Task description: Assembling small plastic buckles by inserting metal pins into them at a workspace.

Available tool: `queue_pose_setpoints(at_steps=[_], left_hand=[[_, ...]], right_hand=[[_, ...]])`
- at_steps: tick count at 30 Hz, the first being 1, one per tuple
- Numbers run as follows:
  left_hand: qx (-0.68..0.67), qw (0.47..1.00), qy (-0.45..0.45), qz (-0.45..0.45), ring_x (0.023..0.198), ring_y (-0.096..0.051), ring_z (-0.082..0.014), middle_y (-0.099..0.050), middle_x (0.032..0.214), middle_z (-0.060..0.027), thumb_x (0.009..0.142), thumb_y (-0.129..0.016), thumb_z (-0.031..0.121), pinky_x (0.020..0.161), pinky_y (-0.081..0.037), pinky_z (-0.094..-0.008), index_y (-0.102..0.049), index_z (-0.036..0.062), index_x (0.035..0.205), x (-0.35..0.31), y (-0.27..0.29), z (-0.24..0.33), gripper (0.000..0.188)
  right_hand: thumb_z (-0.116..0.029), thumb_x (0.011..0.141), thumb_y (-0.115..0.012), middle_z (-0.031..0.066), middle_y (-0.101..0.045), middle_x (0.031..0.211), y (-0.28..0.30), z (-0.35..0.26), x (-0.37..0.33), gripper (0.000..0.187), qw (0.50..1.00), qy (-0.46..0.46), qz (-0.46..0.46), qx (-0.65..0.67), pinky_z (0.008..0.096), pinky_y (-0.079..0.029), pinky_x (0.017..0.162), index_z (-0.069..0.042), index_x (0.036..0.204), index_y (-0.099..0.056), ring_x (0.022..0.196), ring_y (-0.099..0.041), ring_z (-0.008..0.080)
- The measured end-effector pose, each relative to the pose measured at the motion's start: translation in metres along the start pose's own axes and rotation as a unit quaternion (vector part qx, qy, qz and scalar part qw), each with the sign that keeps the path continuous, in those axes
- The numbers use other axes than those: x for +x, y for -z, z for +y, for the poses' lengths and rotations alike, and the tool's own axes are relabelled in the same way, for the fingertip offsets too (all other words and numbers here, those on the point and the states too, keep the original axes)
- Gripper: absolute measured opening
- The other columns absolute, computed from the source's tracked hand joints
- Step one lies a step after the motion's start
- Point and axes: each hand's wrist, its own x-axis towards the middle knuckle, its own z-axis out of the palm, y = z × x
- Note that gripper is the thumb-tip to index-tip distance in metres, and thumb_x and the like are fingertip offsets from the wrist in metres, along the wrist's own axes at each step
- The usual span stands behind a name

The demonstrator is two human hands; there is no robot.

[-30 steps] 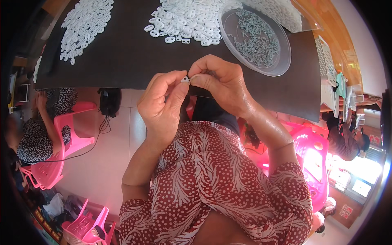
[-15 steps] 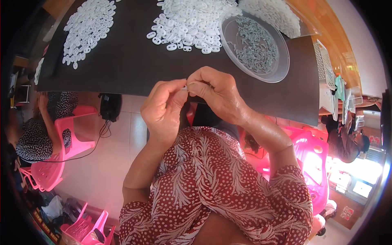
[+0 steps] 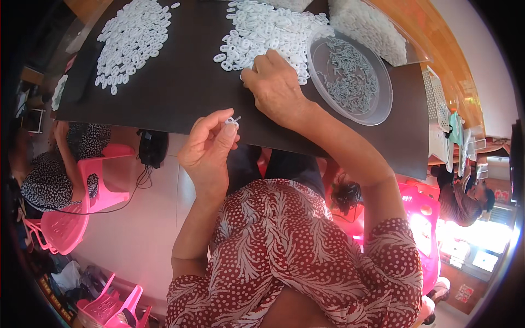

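My left hand (image 3: 206, 156) is raised just off the table's near edge. Between thumb and index finger it pinches a small white oval plastic piece (image 3: 230, 120), from which a thin grey pin sticks out. At the near edge of the middle heap of white oval pieces (image 3: 268, 27), my right hand (image 3: 276, 90) reaches down with its fingers curled together. Its fingertips are partly hidden, so what they hold cannot be made out. To its right stands a round clear tub (image 3: 385, 104) of small grey pins (image 3: 353, 74).
Another white-piece heap (image 3: 134, 38) lies on the dark table (image 3: 180, 90) at left. A clear bag of white pieces (image 3: 374, 33) rests behind the tub. Pink plastic chairs (image 3: 65, 227) stand on the floor. Other people sit at left and far right.
My hands have come apart. The right has moved forward to the middle heap; the left has stayed near the table edge, still pinching the white piece, whose grey pin now shows.
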Motion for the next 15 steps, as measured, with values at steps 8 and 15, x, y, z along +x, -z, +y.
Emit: queue_pose_setpoints(at_steps=[8,15], left_hand=[[-0.018,0.999,0.027,-0.002,0.066,-0.058,-0.0105,-0.063,0.083,-0.0069,0.083,-0.066,0.001,0.056,-0.047,-0.0224,-0.065,-0.0025,0.104,0.006,0.000,0.003,0.021],[-0.031,0.999,0.032,-0.016,0.066,-0.057,-0.0075,-0.062,0.081,-0.0034,0.084,-0.065,0.000,0.057,-0.047,-0.0193,-0.065,-0.0027,0.104,0.007,-0.004,0.003,0.020]], right_hand=[[-0.011,0.066,-0.061,0.0112,-0.054,0.074,0.003,0.004,0.002,0.007,0.998,0.056,-0.014,-0.027,0.0359,-0.045,0.067,-0.005,0.069,-0.057,0.078,-0.052,0.0267],[-0.009,0.083,-0.060,0.0086,-0.061,0.076,0.036,-0.006,-0.008,0.009,0.947,-0.154,-0.045,0.277,0.0302,-0.046,0.064,-0.001,0.085,-0.062,0.073,-0.058,0.0193]])
